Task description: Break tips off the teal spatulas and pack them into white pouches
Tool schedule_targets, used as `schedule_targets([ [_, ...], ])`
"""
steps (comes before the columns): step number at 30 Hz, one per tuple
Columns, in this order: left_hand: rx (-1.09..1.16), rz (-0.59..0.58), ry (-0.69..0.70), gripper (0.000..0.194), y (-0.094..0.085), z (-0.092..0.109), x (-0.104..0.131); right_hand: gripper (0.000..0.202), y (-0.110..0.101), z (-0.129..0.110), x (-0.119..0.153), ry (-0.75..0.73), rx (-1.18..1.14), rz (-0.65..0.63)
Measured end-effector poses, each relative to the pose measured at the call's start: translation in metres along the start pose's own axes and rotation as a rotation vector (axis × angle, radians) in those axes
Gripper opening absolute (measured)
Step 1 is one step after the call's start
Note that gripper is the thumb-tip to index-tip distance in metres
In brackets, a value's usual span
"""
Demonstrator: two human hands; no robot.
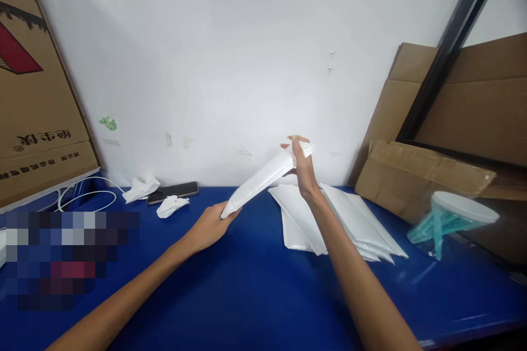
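Observation:
A white padded mailer (259,178) is held up in the air above the table, seen nearly edge-on and tilted with its right end higher. My left hand (211,226) is closed on its lower left end. At the upper right end my right hand (302,164) grips it, thumb on the near side and some fingers showing behind. Whatever the mailer contains is hidden. Below and behind my right forearm lie several more flat white mailers (358,225), overlapping on the blue table (247,290).
At the back left are a phone (175,192), crumpled white paper (142,187) and a white cable (88,192). Cardboard boxes stand left (41,93) and right (424,175). A white-topped, teal-legged item (465,207) sits at the right. A white wall (247,55) closes the back.

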State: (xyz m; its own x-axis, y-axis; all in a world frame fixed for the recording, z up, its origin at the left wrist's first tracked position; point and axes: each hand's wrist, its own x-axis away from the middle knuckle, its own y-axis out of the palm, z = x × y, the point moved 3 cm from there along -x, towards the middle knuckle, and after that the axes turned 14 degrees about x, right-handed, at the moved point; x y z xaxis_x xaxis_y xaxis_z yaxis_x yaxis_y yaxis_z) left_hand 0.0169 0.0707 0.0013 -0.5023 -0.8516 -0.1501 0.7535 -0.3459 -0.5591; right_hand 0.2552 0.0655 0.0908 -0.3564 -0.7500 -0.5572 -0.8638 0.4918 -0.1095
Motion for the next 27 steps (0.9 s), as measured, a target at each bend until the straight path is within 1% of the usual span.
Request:
schedule_targets([
  [3,-0.219,-0.031,0.045,0.040,-0.002,-0.005,0.000,0.050,-0.010,0.005,-0.005,0.013,0.015,0.054],
  [7,-0.490,-0.046,0.039,0.033,-0.008,-0.012,-0.001,0.053,-0.038,0.017,-0.015,0.040,0.040,0.152],
  [9,-0.589,-0.056,0.025,0.031,-0.011,-0.013,-0.002,0.054,-0.052,0.023,-0.020,0.056,0.062,0.184],
  [11,-0.657,-0.064,0.014,0.030,-0.012,-0.012,-0.003,0.051,-0.062,0.028,-0.022,0.064,0.078,0.196],
  [13,-0.696,-0.072,0.011,0.030,-0.012,-0.010,-0.002,0.049,-0.065,0.032,-0.022,0.070,0.076,0.203],
  [18,-0.714,-0.118,0.018,0.031,-0.005,-0.007,0.002,0.043,-0.054,0.042,-0.020,0.114,0.017,0.198],
  [20,-0.716,-0.131,0.015,0.032,-0.002,-0.006,0.003,0.040,-0.055,0.046,-0.022,0.145,-0.013,0.203],
  [23,-0.728,-0.132,0.006,0.034,-0.002,-0.005,0.003,0.039,-0.068,0.055,-0.026,0.193,-0.061,0.279],
  [27,-0.771,-0.124,0.007,0.034,-0.007,-0.007,0.002,0.034,-0.088,0.066,-0.030,0.258,-0.097,0.370],
])
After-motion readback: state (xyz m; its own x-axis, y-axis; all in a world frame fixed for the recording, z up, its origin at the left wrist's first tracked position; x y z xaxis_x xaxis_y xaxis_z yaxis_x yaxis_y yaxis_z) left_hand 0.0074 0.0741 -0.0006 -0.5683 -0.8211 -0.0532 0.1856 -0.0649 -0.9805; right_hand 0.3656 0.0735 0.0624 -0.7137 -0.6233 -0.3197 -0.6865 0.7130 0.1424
